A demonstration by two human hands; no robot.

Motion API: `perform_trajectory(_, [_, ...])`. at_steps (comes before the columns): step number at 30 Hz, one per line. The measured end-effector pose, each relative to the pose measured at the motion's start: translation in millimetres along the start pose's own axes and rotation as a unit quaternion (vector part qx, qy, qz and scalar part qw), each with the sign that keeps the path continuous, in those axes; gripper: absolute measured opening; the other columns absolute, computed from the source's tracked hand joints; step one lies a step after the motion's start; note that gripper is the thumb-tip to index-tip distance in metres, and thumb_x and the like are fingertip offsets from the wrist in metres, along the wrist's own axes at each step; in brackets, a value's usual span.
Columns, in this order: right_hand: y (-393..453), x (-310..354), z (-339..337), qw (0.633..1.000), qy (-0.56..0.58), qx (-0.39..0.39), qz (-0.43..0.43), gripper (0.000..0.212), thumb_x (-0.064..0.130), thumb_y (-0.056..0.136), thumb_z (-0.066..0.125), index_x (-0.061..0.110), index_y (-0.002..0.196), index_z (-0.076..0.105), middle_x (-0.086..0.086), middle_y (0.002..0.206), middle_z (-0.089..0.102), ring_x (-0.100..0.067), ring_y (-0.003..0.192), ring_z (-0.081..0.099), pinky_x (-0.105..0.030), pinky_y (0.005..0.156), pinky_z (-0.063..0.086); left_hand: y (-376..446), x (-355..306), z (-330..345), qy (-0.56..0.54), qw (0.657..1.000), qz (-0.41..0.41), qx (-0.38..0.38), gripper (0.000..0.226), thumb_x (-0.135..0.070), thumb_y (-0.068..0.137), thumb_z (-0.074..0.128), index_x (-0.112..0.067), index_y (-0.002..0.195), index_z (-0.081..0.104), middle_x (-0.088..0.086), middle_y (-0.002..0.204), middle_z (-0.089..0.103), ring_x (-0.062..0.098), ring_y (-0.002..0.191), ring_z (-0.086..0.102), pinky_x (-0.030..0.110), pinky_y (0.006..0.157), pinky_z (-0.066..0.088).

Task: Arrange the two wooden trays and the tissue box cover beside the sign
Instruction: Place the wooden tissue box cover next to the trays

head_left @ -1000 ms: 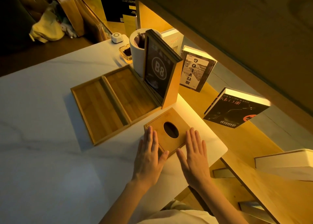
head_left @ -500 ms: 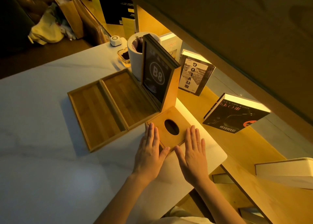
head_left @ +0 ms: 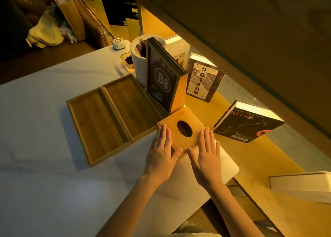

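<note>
Two shallow wooden trays lie side by side on the white table, the left tray (head_left: pixel 95 124) touching the right tray (head_left: pixel 130 106). The right tray's far side runs along the upright dark "B8" sign (head_left: pixel 162 81). A square wooden tissue box cover (head_left: pixel 195 124) with an oval hole sits against the sign's wooden base and the right tray's corner. My left hand (head_left: pixel 162 152) lies flat with fingers on the cover's near-left edge. My right hand (head_left: pixel 206 156) rests flat at its near-right edge. Neither hand grips anything.
A white cylinder (head_left: pixel 138 61) stands behind the sign, with a small glass dish (head_left: pixel 128 60) and a white puck (head_left: pixel 118 43) beside it. Books (head_left: pixel 204 81) (head_left: pixel 247 124) lean on the lit wooden shelf to the right. The table edge (head_left: pixel 231 174) ends just right of my right hand.
Both flat hands have slid the tissue box cover away from me until it sits against the sign's base. The trays have not shifted on the table.
</note>
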State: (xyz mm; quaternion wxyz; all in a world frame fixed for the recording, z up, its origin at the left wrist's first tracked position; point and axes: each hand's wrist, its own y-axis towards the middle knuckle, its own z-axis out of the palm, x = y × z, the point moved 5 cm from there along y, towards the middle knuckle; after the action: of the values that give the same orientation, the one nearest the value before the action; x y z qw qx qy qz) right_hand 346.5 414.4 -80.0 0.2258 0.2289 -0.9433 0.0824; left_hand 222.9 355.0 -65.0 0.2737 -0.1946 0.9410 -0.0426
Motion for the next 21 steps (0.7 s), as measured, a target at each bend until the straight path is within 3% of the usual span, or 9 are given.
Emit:
perform_trajectory(8, [15.3,-7.5,-7.5,1.0,-0.005,-0.004,-0.003,0.077,0.072,0.075,-0.006,0.028,0.138,-0.012,0.008,0.146,-0.018,-0.011,0.137,-0.021,-0.035,0.113,-0.013,14.7,-11.1,-0.6,0.001,1.0,0.0,0.0,0.074,-0.053,0.087,0.027,-0.015,0.14,-0.01,-0.003,0.137,-0.029,0.012,0.13,-0.022,0.033,0.115,0.01])
perform_trajectory(21, [19.9,-11.2,-9.8,1.0,-0.008,-0.01,-0.001,0.076,0.072,0.077,-0.003,0.028,0.138,-0.013,0.009,0.147,-0.015,-0.011,0.138,-0.019,-0.036,0.113,-0.012,19.8,-13.3,1.2,0.008,1.0,-0.006,0.002,0.075,-0.052,0.087,0.03,-0.017,0.14,-0.009,-0.004,0.137,-0.028,0.012,0.129,-0.021,0.034,0.115,0.011])
